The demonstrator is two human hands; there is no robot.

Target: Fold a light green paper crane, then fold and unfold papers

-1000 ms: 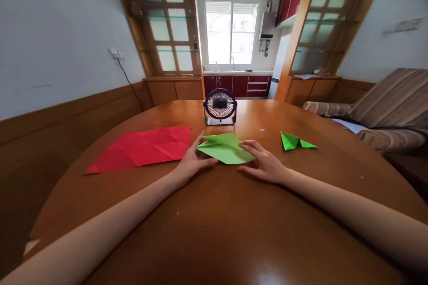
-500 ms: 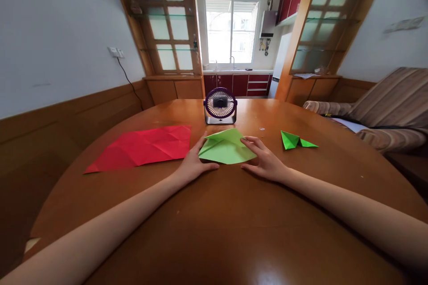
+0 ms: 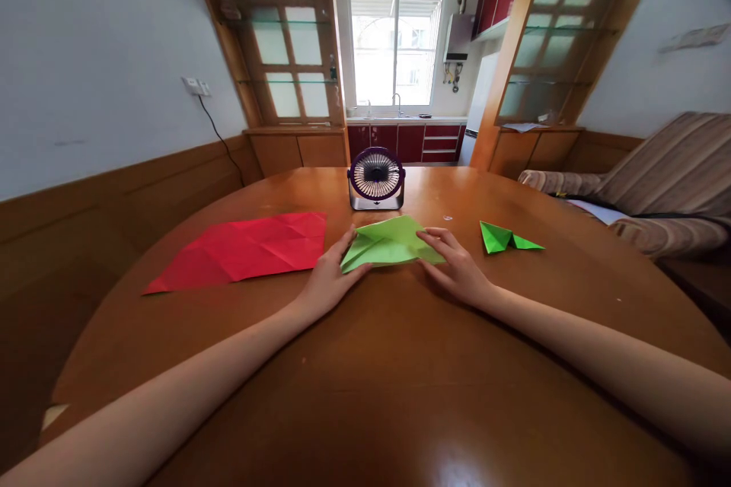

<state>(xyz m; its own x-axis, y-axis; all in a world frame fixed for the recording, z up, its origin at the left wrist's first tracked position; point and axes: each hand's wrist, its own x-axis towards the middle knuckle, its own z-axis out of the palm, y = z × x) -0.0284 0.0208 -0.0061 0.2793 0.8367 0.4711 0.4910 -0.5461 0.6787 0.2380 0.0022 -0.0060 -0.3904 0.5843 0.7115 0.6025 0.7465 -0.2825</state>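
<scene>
A partly folded light green paper (image 3: 391,243) lay on the round wooden worktop (image 3: 365,365), toward its far edge and just in front of a small purple desk fan (image 3: 375,179). The left hand (image 3: 330,278) pressed its fingers against the paper's left point, pinning it flat rather than closing around it. The right hand (image 3: 457,270) rested on the paper's right side, fingers spread narrowly over the fold; neither hand gripped the sheet.

The paper looked thin, light and limp, likely to slide on the glossy worktop unless held down, and to keep whatever crease was pressed into it. Its raised flap near the middle seemed the easiest place to pinch; the edges and corners would suit a fingertip hold.

A creased red paper sheet (image 3: 245,249) lay flat toward the left edge, touching nothing. A small folded green piece (image 3: 505,238) sat apart toward the right edge.
</scene>
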